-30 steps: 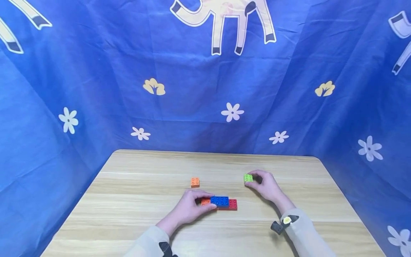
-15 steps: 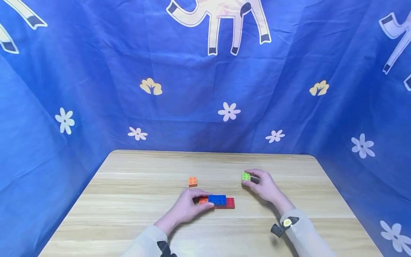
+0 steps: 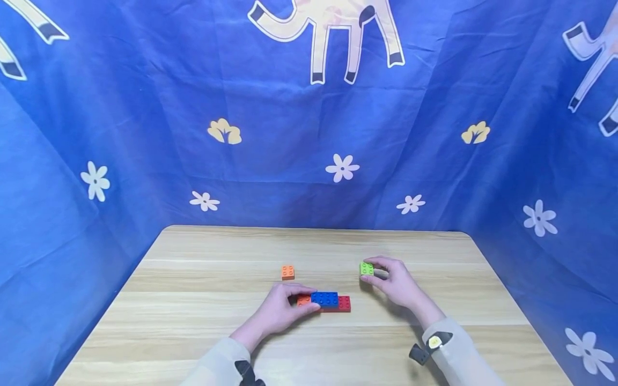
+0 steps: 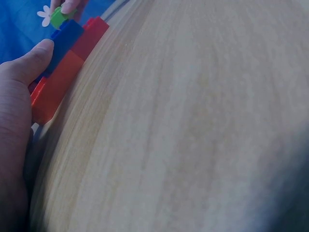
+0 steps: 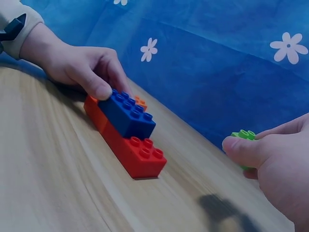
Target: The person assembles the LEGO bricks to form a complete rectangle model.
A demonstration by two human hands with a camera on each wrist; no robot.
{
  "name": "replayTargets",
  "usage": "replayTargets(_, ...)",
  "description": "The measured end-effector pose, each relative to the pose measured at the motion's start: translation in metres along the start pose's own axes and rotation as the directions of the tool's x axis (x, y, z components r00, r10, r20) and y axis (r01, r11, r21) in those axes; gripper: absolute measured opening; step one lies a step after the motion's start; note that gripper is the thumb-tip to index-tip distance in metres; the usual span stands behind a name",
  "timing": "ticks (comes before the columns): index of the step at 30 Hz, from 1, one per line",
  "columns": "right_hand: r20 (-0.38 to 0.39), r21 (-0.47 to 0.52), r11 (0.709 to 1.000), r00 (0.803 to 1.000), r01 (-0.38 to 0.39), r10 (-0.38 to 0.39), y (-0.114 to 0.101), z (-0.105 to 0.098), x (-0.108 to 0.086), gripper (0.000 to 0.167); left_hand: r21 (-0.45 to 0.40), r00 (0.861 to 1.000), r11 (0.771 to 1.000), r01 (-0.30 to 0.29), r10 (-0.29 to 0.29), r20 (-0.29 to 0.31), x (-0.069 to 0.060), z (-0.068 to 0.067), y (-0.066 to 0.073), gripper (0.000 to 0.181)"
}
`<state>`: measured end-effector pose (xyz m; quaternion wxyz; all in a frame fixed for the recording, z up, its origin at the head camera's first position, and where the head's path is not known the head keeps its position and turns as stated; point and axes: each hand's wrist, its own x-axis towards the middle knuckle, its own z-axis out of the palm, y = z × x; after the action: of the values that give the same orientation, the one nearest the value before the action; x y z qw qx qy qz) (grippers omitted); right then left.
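Left hand (image 3: 276, 312) pinches the blue brick (image 3: 324, 299) in its fingers, and that's sitting across the red brick (image 3: 345, 303) and the orange base brick (image 5: 92, 109): that much is stacked! Out at two o'clock from it, right hand (image 3: 398, 280) grips the green brick (image 3: 366, 268), not yet joined. Ten o'clock, the loose orange brick (image 3: 287, 273) rests on the table (image 3: 203, 262), unattached.

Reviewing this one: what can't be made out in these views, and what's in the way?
Green brick: mostly hidden by the right hand, right wrist view.
Loose orange brick: mostly hidden behind the blue brick, right wrist view.
Left hand: cut off by the left edge, left wrist view.
Dark patch, lower right: too blurred to identify, left wrist view.
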<state>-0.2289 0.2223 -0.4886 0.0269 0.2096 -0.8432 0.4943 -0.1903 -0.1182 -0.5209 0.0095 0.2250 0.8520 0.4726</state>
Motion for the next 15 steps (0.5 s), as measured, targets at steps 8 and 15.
replayTargets(8, 0.024, -0.036, 0.999, 1.000, 0.011, -0.011, -0.010, 0.004, -0.005, 0.040, -0.002, 1.000, 1.000, 0.005, -0.005, -0.002, 0.001, 0.000, 0.001, 0.047)
replayTargets(15, 0.059, -0.022, 1.000, 0.998, 0.015, -0.014, -0.014, 0.007, -0.009, 0.041, 0.001, 1.000, 1.000, 0.014, -0.014, -0.003, 0.001, 0.001, 0.002, 0.047)
